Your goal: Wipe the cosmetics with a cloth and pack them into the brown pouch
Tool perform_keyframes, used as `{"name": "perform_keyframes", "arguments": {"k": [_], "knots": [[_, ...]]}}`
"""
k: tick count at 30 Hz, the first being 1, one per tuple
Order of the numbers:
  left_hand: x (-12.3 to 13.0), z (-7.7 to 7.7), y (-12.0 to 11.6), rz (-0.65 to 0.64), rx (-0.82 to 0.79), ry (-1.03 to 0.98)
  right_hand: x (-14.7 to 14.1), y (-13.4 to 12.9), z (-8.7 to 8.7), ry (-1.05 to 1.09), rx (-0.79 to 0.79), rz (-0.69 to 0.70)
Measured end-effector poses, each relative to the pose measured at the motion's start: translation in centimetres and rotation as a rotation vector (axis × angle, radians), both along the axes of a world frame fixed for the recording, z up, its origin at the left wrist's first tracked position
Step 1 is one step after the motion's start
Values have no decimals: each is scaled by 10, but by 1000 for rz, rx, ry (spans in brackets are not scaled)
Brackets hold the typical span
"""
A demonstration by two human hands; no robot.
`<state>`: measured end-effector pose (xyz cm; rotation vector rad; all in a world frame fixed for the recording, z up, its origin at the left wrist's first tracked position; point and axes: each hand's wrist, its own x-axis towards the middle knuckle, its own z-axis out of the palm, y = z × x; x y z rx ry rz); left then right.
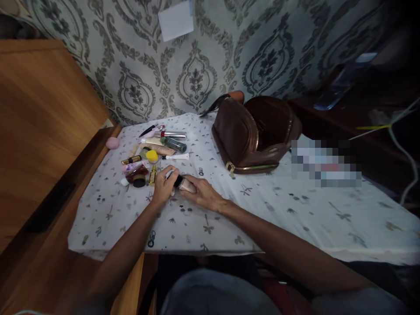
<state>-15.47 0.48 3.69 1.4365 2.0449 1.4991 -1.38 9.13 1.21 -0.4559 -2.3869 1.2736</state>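
Between my hands, low over the table, is a small foundation bottle (pixel 187 185) with a black cap, lying tilted. My left hand (pixel 164 183) is closed around its cap end. Fingers of my right hand (pixel 204 192) grip the clear, beige-filled body. Just left of my left hand stand a gold tube (pixel 152 175) and a dark red jar-like container with a black lid (pixel 139 181). Beyond them lie a yellow-lidded pot (pixel 152 156), a white tube (pixel 176 156), a green bottle (pixel 175 144) and a silver tube (pixel 170 134).
An unzipped brown leather bag (pixel 243 135) sits at the back right of the patterned tablecloth (pixel 216 232). A pink makeup sponge (pixel 112 143) lies at the left edge. Wooden furniture (pixel 39 109) borders the left; a plastic bottle (pixel 344 81) lies on the dark surface at right.
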Motion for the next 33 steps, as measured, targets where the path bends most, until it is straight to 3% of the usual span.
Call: {"name": "perform_keyframes", "arguments": {"k": [7, 18, 24, 27, 30, 33], "knots": [[1, 1, -1, 9, -28, 6, 0, 1, -1, 51, -24, -10], [1, -6, -2, -122, 21, 46, 3, 5, -3, 44, -42, 45], [3, -9, -2, -113, 32, 42, 2, 5, -6, 60, -63, 56], [-1, -11, 0, -62, 54, 8, 1, 4, -4, 71, -80, 19], [-8, -11, -1, 95, 147, -41, 1, 3, -2, 59, -82, -34], [-10, -9, -6, 161, 262, 109, 0, 2, -1, 27, -32, -117]]}}
